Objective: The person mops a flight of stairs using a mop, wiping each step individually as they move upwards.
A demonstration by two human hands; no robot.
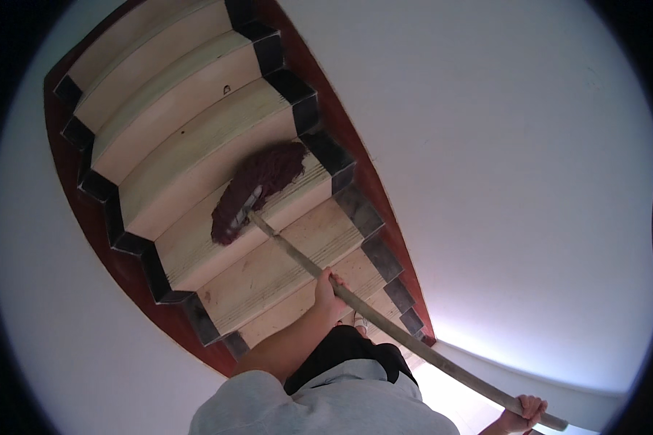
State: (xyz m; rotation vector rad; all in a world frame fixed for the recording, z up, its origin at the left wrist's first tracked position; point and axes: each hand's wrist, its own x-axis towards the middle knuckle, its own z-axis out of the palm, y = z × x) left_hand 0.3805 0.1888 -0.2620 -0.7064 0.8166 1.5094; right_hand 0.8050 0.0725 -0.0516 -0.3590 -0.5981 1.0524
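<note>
Both of my hands grip the long wooden handle (397, 333) of a mop. My left hand (329, 293) is closed around its middle, in front of my body. Close to the handle's upper end, at the lower right of the view, my right hand (524, 414) is wrapped around the wood. The dark maroon mop head (269, 168) lies spread across one tiled stair tread (190, 258), reaching towards the black border tiles on the right. A pale clamp (245, 209) joins the head to the handle.
More beige steps (196, 117) rise beyond the mop head. Black tiles (334, 152) and red skirting (381, 185) edge both sides of the stairs. A white wall (484, 163) stands on the right, another wall (43, 283) on the left. My sandalled foot (361, 322) is on a lower step.
</note>
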